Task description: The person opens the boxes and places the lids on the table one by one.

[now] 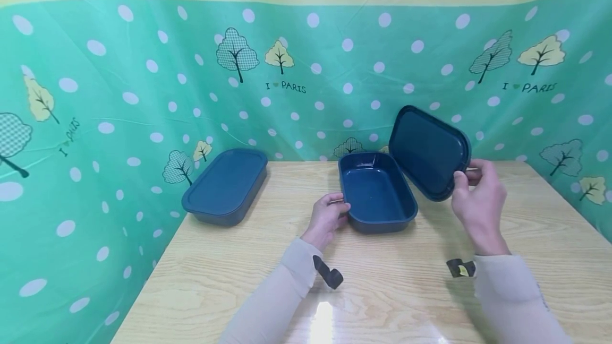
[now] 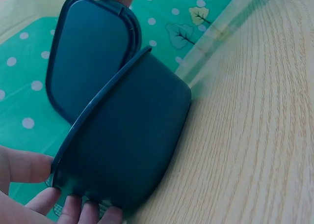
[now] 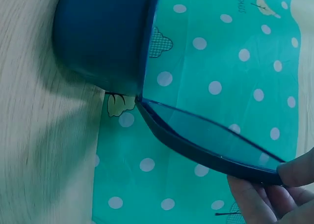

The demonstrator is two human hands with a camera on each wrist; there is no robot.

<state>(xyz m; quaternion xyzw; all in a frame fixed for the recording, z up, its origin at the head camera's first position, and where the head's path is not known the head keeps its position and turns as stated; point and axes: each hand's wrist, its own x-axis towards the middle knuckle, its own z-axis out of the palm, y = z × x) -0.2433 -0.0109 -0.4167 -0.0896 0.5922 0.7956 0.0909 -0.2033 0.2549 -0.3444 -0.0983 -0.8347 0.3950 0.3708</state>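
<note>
A dark blue, open food container (image 1: 377,195) stands on the table with its inside showing. My left hand (image 1: 327,219) grips its left side, thumb at the rim and fingers against the outer wall in the left wrist view. The matching lid (image 1: 427,153) is tilted up at the container's right side, its rimmed underside facing me. My right hand (image 1: 480,198) pinches the lid's near right edge between thumb and fingers. In the right wrist view the lid (image 3: 206,157) slopes away from the container's wall (image 3: 105,37), and the two look very close at one corner.
A second dark blue container (image 1: 227,187) with its lid on sits at the table's back left. The light wooden table (image 1: 258,269) ends at a green dotted curtain (image 1: 296,68) behind and at the left. Black straps (image 1: 327,272) hang at both wrists.
</note>
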